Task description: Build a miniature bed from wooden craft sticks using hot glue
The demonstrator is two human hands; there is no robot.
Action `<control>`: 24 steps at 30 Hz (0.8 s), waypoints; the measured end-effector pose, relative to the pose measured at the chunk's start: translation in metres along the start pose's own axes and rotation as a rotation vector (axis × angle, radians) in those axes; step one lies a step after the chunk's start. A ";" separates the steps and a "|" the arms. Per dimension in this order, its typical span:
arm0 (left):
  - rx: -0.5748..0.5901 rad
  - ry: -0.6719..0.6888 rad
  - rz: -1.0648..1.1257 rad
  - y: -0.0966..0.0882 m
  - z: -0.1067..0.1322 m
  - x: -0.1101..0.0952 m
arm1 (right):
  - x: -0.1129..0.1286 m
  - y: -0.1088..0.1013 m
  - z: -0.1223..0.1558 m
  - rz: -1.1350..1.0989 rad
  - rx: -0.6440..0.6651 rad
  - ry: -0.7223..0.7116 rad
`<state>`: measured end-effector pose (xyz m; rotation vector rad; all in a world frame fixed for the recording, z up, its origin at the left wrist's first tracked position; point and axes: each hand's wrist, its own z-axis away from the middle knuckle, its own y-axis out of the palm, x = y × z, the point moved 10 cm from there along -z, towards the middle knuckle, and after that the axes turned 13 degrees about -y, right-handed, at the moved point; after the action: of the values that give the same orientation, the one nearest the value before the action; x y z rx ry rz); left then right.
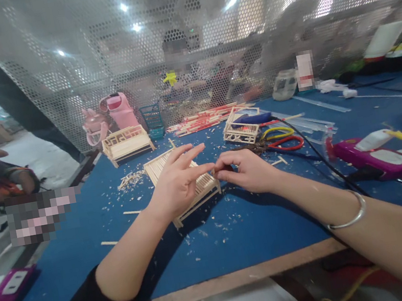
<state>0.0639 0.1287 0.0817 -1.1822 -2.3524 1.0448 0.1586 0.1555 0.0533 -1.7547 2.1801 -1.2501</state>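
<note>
A small bed-like frame of pale wooden sticks (206, 187), with a slatted top and short legs, stands on the blue table in front of me. My left hand (176, 183) lies over the slats with its fingers stretched and spread, partly hiding the frame. One of its fingertips reaches to the fingers of my right hand (246, 169). At the frame's right corner, my right thumb and forefinger are pinched together; whatever is between them is too small to make out. Wood chips (132, 179) and loose stick pieces (132, 212) lie around the frame.
A small stick bench (128, 145) stands at back left, near red and pale sticks (203, 120). A glue gun with blue handle (252, 119) rests on another stick frame (239, 135), beside red-and-yellow-handled pliers (284, 143). Purple power strips (377, 156) lie at both sides.
</note>
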 end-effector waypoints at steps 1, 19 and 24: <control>-0.003 0.004 -0.002 0.000 0.000 0.000 | 0.000 0.000 0.000 0.000 0.001 -0.001; -0.171 -0.326 0.057 -0.028 -0.003 0.048 | -0.040 -0.040 0.016 -0.117 -0.361 0.305; -0.218 -0.691 -0.045 -0.041 0.012 0.119 | -0.050 -0.019 0.013 0.033 -0.031 0.382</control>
<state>-0.0387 0.2003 0.0976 -0.9219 -3.0629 1.3753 0.1977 0.1902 0.0359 -1.5883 2.4192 -1.6691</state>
